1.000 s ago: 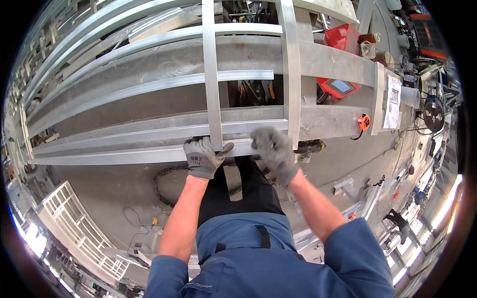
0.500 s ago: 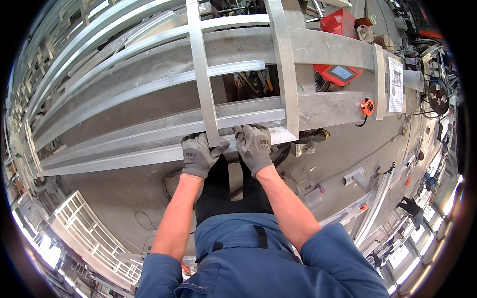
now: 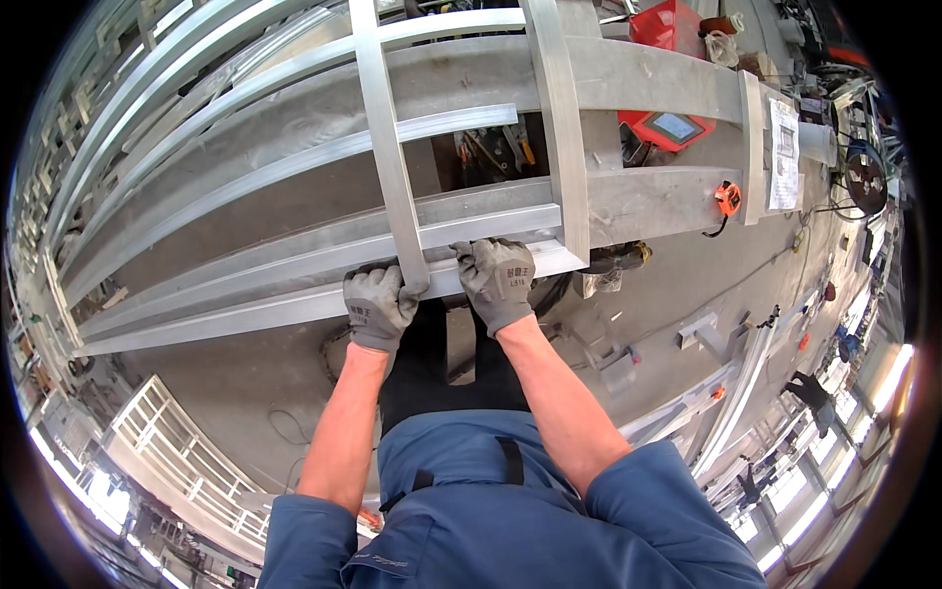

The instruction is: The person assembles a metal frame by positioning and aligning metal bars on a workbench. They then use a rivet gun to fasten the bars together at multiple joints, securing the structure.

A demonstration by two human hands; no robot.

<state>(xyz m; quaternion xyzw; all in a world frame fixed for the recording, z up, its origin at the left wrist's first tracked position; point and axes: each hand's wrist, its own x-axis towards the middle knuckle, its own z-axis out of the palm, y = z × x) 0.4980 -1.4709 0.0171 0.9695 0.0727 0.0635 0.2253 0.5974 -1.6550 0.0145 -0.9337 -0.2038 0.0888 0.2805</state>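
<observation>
Both my hands wear grey work gloves and are at the near side of a silvery metal frame. My left hand [image 3: 379, 306] is closed around the near end of a crossbar [image 3: 389, 147], where that bar meets the near rail [image 3: 226, 322]. Its thumb lies against the bar's end. My right hand [image 3: 497, 279] curls over the same rail, a little to the right, with its fingertips hidden behind the metal. Farther right, a wider end bar [image 3: 557, 118] meets the rail at the frame's corner. An inner rail [image 3: 491, 222] runs just beyond my fingers.
Grey support beams [image 3: 657, 196] lie under the frame. An orange tape measure [image 3: 726, 198], a paper sheet [image 3: 783, 157] and a red device with a screen [image 3: 672, 128] are at right. Tools [image 3: 505, 152] show between the beams. A white lattice frame [image 3: 177, 452] stands lower left.
The crossbar has shifted slightly left, away from the end bar, with my left hand on it. My right hand stays on the near rail. The whole view has tilted a little.
</observation>
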